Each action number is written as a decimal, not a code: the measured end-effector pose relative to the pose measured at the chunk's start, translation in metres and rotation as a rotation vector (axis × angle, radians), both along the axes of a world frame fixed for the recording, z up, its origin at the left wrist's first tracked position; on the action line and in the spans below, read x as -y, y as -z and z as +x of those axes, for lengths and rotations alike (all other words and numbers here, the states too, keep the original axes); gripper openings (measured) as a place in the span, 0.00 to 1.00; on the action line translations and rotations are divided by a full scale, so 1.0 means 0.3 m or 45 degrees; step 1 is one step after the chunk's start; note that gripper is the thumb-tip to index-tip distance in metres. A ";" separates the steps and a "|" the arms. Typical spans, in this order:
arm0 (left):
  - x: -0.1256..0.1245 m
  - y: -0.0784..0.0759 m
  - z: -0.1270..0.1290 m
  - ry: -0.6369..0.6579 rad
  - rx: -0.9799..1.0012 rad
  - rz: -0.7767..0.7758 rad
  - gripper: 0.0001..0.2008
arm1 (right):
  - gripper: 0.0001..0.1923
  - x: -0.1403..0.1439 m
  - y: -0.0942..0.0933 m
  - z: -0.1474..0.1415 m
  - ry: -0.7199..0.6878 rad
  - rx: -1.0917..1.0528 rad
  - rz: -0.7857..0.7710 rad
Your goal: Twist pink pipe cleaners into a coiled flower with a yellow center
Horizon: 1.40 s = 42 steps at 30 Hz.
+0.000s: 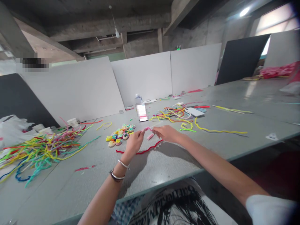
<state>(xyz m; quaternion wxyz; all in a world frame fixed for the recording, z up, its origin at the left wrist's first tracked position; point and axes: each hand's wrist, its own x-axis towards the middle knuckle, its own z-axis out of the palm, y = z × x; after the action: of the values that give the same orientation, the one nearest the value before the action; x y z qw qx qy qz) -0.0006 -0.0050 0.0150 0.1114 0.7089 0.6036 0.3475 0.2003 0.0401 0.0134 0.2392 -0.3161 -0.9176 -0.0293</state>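
Head camera looks forward and down, close over the table (164,162).

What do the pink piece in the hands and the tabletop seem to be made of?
Pink piece: fuzzy, bendable stem, probably chenille pipe cleaner; it looks twisted between the left hand and right hand. Table: smooth grey sheet with dull glare; perhaps laminate or painted board.

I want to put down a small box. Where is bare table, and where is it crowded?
Bare: the near table edge below the red wire, and right of the long yellow wire. Crowded: the wire pile on the left, the small flowers.
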 end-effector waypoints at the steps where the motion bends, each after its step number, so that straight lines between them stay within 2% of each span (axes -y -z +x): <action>1: -0.006 -0.001 -0.001 0.067 0.172 -0.071 0.26 | 0.11 0.000 -0.001 0.000 0.005 -0.010 0.005; 3: -0.012 -0.003 0.001 0.186 0.474 -0.220 0.26 | 0.12 0.002 -0.003 0.000 0.000 -0.039 0.007; 5: -0.011 -0.006 0.005 0.263 0.664 -0.322 0.26 | 0.12 0.005 -0.006 -0.001 -0.025 -0.070 0.004; 16: -0.009 -0.003 0.008 0.529 1.144 -0.707 0.24 | 0.13 0.005 -0.001 -0.004 -0.127 -0.138 -0.016; 23: 0.007 -0.011 -0.005 0.788 1.193 -0.961 0.25 | 0.14 -0.005 0.004 -0.004 -0.135 -0.138 -0.016; 27: 0.015 -0.014 -0.014 0.830 1.143 -1.034 0.26 | 0.14 0.000 -0.001 0.000 -0.155 -0.124 0.005; 33: -0.001 -0.006 -0.022 0.798 1.038 -1.035 0.23 | 0.12 0.000 0.005 0.005 -0.133 -0.081 0.092; 39: -0.015 -0.005 -0.013 0.610 0.981 -0.849 0.23 | 0.10 0.001 0.011 -0.002 -0.095 -0.077 0.147; 42: -0.013 -0.010 -0.008 0.556 1.010 -0.669 0.22 | 0.11 -0.001 0.014 -0.002 -0.039 -0.081 0.188</action>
<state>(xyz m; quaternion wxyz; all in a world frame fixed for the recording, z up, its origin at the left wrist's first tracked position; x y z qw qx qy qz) -0.0029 -0.0010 0.0181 0.5755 0.5802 0.4198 0.3948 0.1996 0.0405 0.0091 0.2912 -0.2843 -0.9096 -0.0833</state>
